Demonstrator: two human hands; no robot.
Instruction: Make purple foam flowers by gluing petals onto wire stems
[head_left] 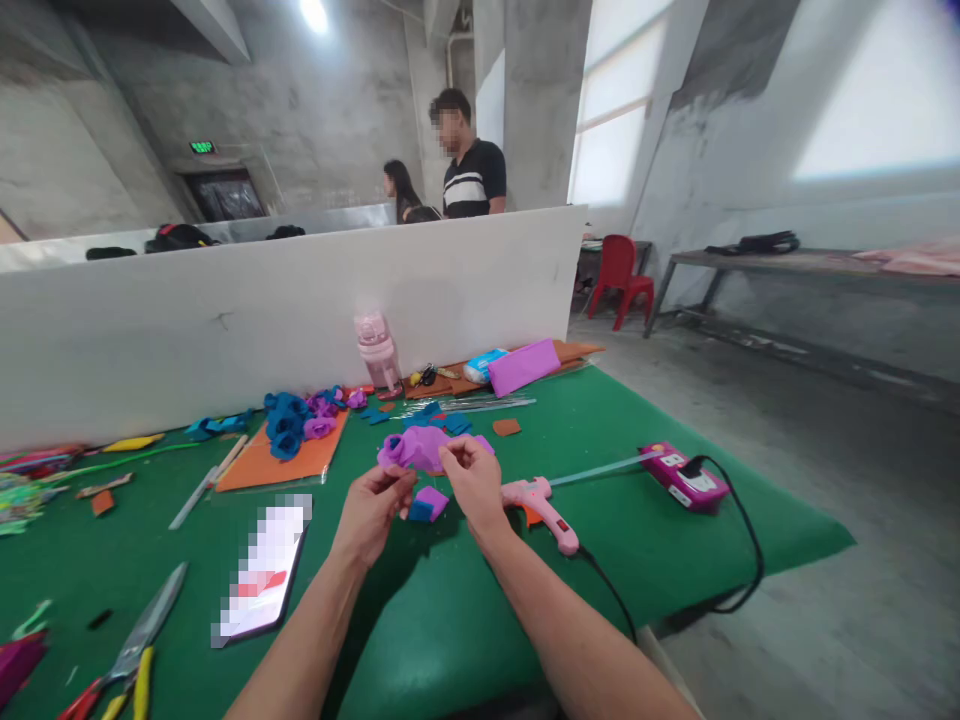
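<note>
My left hand [377,512] is closed in a pinch just below a purple crepe-paper piece [420,446]; what lies between its fingertips, if anything, is too small to make out. The fingers of my right hand [474,482] pinch the right part of that purple crepe paper. Beneath and between the hands lies a small blue and purple paper piece [429,505]. A pink glue gun [551,518] rests on the green tabletop beside my right wrist, a long glue stick [600,468] running out of its back.
Rolled blue paper flowers [285,425] sit on an orange sheet [281,468]. A phone [266,570] and scissors [146,630] lie to the left. At the right is a purple power strip [684,478] with a black cord. A pink bottle [379,355] stands by the white partition [465,280].
</note>
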